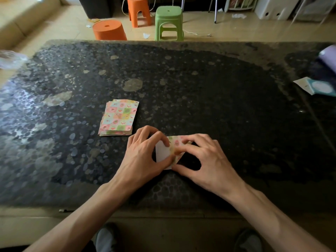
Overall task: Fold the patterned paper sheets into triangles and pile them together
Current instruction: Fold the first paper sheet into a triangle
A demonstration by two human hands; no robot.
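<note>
Sheet in work: one patterned paper sheet (163,153) is found lying on the table (218,106), near the front edge and directly before the person. Its white back is turned up on the left part. A patterned flap is folded over on the right part, with a slanting edge running down toward the near corner.

The paper sheet is held by both hands. The left hand (145,153) is placed on the left side with its fingers curled; the thumb is laid on the white face and the fingertips are set at the upper edge of the fold. The right hand (205,157) is placed on the right side with its fingers curled, and thumb and forefinger are closed on the patterned flap. Both hands are thus clamped on the same sheet and are almost touching above it. Whether the fold is fully creased cannot be told, since it is covered by fingers.

A stack (119,118) of flat patterned sheets is noted on the table, beyond and to the left of the left hand, near it but apart.

At the right edge a teal packet (320,87) and a purple roll (329,57) are recorded; at the left edge, a clear plastic bag (11,59). On the floor beyond the table a green stool (169,22) and two orange stools (139,10) are seen. Two shoes (105,239) are visible below the front edge.
</note>
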